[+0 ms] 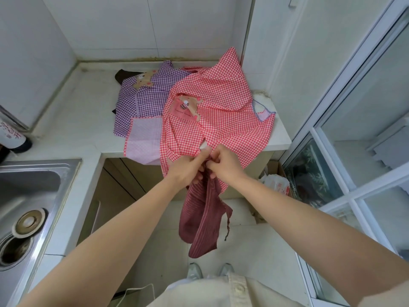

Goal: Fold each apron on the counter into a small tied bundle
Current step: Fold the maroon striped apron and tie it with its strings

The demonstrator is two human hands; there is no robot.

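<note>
Right now, gripping the bunched top of the maroon striped apron [202,220] with left hand [188,171] and right hand [225,167] side by side at frame centre, fingers of both curled into the cloth, letting the rest dangle below the counter [88,134] edge. Likely to snag the overhanging hem of the red gingham apron [217,116] just behind the knuckles and drag it off, perhaps tugging the purple gingham apron [150,103] lying partly beneath. Could also lose track of the loose tie [228,227] hanging at the lower right, spoiling the knot.

Free counter [73,120] strip left of purple checked apron [150,100], red checked apron [221,103] covers right side up to wall pillar [259,41], sink [28,185] and bottle [13,138] crowd far left, maroon striped apron [203,218] hangs before front edge.
</note>
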